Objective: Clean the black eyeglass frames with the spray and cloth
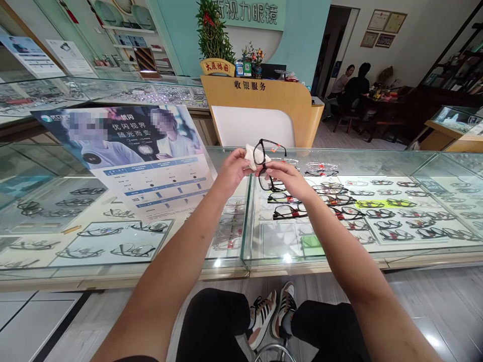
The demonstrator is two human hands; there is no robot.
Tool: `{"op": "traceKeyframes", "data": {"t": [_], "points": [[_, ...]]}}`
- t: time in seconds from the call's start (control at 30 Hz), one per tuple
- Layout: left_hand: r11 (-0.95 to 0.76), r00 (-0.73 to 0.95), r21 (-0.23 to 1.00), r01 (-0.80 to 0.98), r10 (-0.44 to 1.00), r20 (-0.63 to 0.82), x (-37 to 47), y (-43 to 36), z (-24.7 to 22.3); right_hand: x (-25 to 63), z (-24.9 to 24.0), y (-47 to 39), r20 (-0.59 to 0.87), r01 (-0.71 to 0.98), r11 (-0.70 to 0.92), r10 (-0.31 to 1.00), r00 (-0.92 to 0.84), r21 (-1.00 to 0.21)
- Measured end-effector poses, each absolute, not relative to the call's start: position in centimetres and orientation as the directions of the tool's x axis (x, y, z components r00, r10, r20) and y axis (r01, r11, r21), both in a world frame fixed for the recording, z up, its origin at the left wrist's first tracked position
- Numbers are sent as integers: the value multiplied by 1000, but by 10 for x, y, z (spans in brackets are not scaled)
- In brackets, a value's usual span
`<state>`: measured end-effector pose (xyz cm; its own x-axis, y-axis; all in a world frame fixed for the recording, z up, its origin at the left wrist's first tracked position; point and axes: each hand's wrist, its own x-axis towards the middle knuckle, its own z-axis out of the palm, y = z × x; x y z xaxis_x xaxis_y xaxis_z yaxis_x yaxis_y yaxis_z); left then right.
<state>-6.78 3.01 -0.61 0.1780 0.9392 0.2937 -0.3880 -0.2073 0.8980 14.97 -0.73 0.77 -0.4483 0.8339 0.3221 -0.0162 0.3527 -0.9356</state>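
Observation:
A pair of black-framed glasses (261, 171) is held up over the glass counter, turned on its side with one lens above the other. My right hand (289, 177) grips the frame near its middle, fingers closed around it. In my left hand (234, 170) a white cloth (252, 155) is pinched, and it touches the upper lens. An orange tag or print shows near the upper temple. Below, inside the counter, lie rows of spectacle frames (290, 211).
The glass display counter (247, 221) spans in front of me. A large printed price board (166, 173) stands on its left. Beyond are a wooden cashier desk (260, 95) with a plant (213, 37), and two people (356, 85) seated at the back right.

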Motion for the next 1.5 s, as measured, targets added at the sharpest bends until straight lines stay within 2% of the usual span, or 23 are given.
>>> {"op": "traceKeyframes", "data": {"t": [0.13, 0.37, 0.53, 0.83, 1.17, 1.37, 1.5], "points": [[-230, 176, 880, -415, 929, 326, -68, 35, -8, 149, 8, -8, 297, -15, 326, 841, -451, -945], [-309, -1, 871, -382, 943, 333, -64, 39, -16, 149, 8, -9, 307, -20, 339, 821, -481, -940], [-242, 67, 877, -415, 953, 295, -62, 35, -15, 148, 7, -10, 303, -25, 336, 811, -500, -942], [-63, 344, 884, -464, 906, 245, -60, 26, -8, 149, 1, -5, 279, -110, 262, 802, -528, -959], [-38, 402, 902, -429, 887, 228, -65, 19, -3, 147, 1, -5, 205, -176, 131, 832, -516, -976], [-108, 389, 914, -390, 881, 270, -65, 16, 3, 145, 1, -7, 195, -106, 164, 855, -480, -981], [-166, 305, 907, -386, 906, 295, -56, 13, 1, 144, 6, -11, 251, -58, 262, 804, -539, -963]]}}
